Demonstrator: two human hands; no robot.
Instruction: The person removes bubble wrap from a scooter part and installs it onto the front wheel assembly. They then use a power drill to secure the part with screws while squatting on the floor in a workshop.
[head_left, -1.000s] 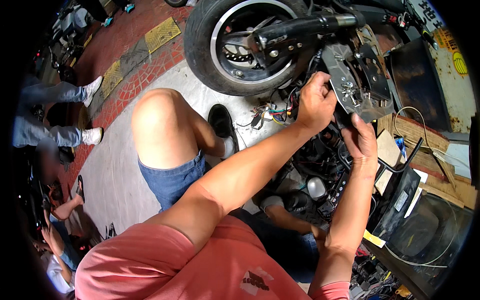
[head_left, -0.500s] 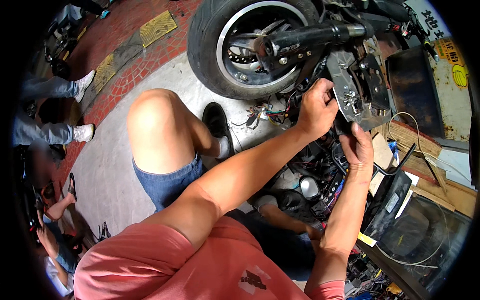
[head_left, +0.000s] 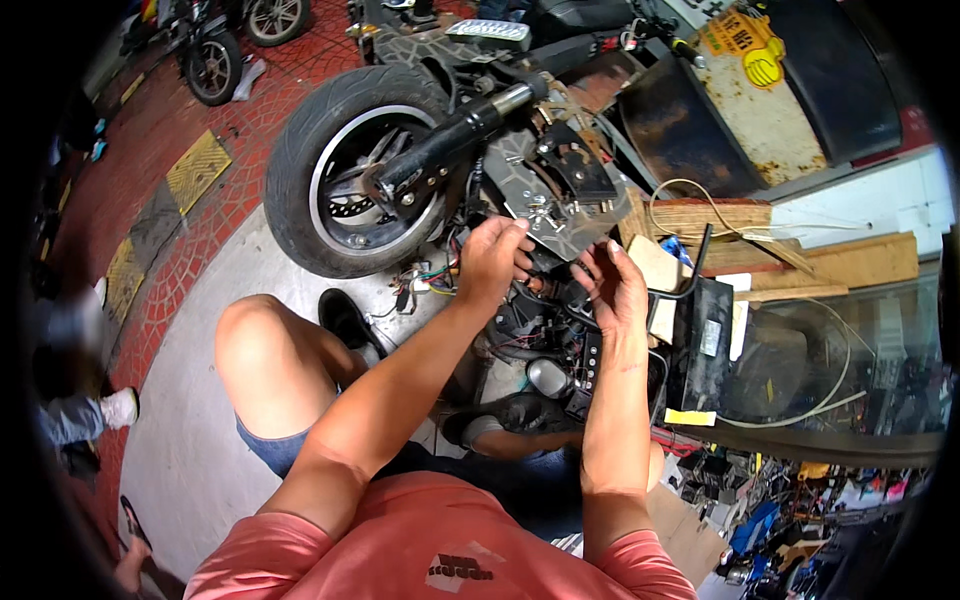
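A grey patterned panel [head_left: 575, 238], like a scooter's footboard, lies in front of my hands. Loose bolts [head_left: 540, 213] are heaped on it beside a black bracket-like part [head_left: 582, 170]. My left hand [head_left: 488, 265] is at the panel's near left corner, its fingers curled and thumb pressed in; whatever they grip, if anything, is hidden. Just below the panel's near edge is my right hand [head_left: 618, 288], palm turned inward and fingers apart, with nothing visible in it. Beneath both hands are dark scooter parts and wires [head_left: 515, 320].
A scooter wheel [head_left: 355, 170] with its black fork [head_left: 430, 150] stands left of the panel. Loose coloured wires [head_left: 415, 280] trail on the floor. A round mirror [head_left: 548, 377] lies below my hands. Wooden boards [head_left: 850, 262] and a glass-topped case [head_left: 820, 360] are at right.
The view has swung right, so the scene sits lower and further left. My hands have drawn apart slightly, and my right hand has come off the panel's edge with its fingers spread.
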